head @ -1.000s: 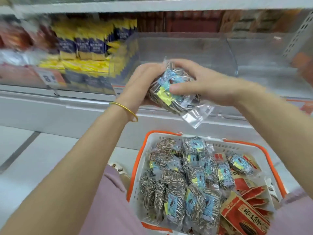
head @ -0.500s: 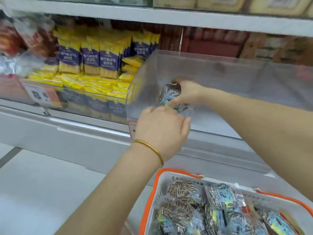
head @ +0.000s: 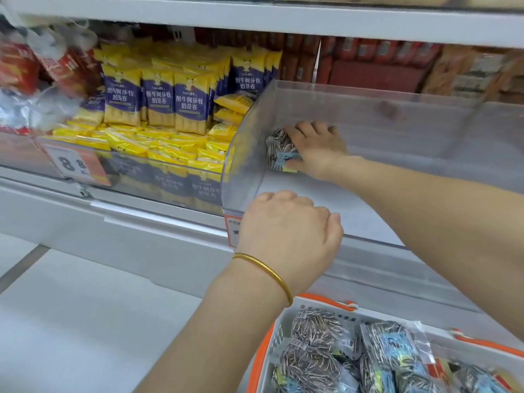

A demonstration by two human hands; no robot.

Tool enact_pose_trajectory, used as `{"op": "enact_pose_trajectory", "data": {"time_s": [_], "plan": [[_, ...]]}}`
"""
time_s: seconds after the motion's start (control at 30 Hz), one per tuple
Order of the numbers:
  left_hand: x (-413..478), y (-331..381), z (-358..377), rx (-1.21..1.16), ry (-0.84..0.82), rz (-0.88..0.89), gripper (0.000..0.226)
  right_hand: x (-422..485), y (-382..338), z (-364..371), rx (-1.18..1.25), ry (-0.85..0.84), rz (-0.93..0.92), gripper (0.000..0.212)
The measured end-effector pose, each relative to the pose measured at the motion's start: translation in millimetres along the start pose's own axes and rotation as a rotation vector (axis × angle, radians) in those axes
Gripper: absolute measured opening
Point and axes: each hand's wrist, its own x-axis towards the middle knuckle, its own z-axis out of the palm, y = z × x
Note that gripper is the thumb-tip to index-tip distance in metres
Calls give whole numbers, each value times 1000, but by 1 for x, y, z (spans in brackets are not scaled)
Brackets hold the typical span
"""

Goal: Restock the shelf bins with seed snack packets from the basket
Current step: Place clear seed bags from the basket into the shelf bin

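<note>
One seed packet (head: pixel 280 150) is held by the right hand (head: pixel 314 150), with the fingers (head: pixel 304 129) curled over its top and the thumb under it. The packet is pressed against the left wall of the clear bin (head: pixel 246 154), near the back left corner, low down by the bin floor. No other packet is seen in this bin. The left hand (head: pixel 286 236) is held in front of the bin's front edge with the fingers curled in, and nothing is seen in it. A gold bangle (head: pixel 266 272) is worn on that wrist. More seed packets are piled in the orange and white basket (head: pixel 326 300) at the bottom right. Yellow and blue packs (head: pixel 158 106) are stacked in the next bin to the left.
</note>
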Motion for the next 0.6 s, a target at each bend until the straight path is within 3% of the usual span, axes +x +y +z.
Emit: {"op": "enact_pose_trajectory", "data": {"time_s": [0.23,0.6], "plan": [[-1,2,0,-2,13,-29,56,3,-3,-6,52,-5,43,63],[-2,3,-1,-22,56,6,66,-5,2,-6,53,8,2,72]]}}
